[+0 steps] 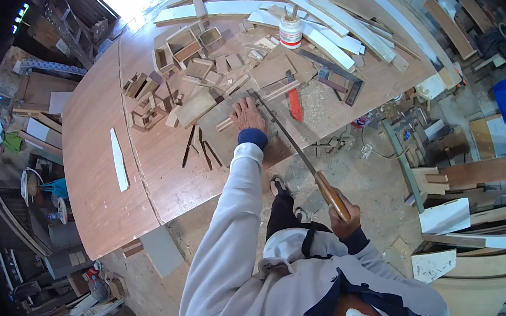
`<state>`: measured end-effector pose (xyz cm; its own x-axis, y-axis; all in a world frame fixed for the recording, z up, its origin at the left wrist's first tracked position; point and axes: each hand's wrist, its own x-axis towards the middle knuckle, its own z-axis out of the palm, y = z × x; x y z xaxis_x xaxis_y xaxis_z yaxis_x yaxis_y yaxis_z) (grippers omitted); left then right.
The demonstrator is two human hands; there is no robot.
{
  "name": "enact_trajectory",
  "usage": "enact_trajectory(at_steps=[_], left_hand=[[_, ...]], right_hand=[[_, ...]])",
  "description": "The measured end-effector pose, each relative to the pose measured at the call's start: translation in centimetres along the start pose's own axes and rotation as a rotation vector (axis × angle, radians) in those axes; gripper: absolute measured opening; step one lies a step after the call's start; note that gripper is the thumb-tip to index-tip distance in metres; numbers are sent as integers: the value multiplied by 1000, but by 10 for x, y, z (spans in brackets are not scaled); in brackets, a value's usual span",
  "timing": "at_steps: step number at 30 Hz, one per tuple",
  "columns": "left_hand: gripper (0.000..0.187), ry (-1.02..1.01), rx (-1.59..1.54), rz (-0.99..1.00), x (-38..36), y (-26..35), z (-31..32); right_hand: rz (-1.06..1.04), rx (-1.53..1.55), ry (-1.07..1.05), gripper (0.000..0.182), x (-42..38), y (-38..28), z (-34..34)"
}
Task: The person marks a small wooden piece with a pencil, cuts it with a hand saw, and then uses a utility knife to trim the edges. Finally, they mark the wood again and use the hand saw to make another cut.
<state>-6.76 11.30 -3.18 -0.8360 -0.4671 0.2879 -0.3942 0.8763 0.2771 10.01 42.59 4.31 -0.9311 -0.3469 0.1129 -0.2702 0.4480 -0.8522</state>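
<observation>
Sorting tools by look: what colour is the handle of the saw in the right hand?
Orange-brown, best seen in the head view.

No words, brand names, numbers or signs can be read. The red and white label (290, 36) on the white bottle (291, 26), which stands well in from the near edge of the tabletop (95, 155), has print too small to make out.
</observation>
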Motion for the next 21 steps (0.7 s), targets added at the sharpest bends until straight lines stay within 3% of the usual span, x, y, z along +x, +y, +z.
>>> enact_trajectory(at_steps=[2, 7, 13, 16, 17, 19, 21], left_hand=[[42, 9, 1, 18, 1, 1, 2], [47, -5, -9, 19, -1, 1, -4], [49, -55, 17, -8, 0, 3, -6], [47, -118, -9, -3, -1, 5, -15], [47, -115, -8, -6, -3, 5, -12], [48, -47, -37, -15, -1, 4, -10], [48, -79, -39, -30, -2, 5, -7]], right_hand=[[-39, -80, 23, 48, 18, 6, 13], [-65, 161, 81, 46, 73, 13, 55], [43, 26, -2, 48, 6, -4, 4], [-106, 29, 92, 48, 50, -1, 32], [-109, 30, 90, 48, 64, 3, 39], [108, 165, -29, 48, 84, 5, 53], [-28, 68, 39, 48, 61, 10, 40]])
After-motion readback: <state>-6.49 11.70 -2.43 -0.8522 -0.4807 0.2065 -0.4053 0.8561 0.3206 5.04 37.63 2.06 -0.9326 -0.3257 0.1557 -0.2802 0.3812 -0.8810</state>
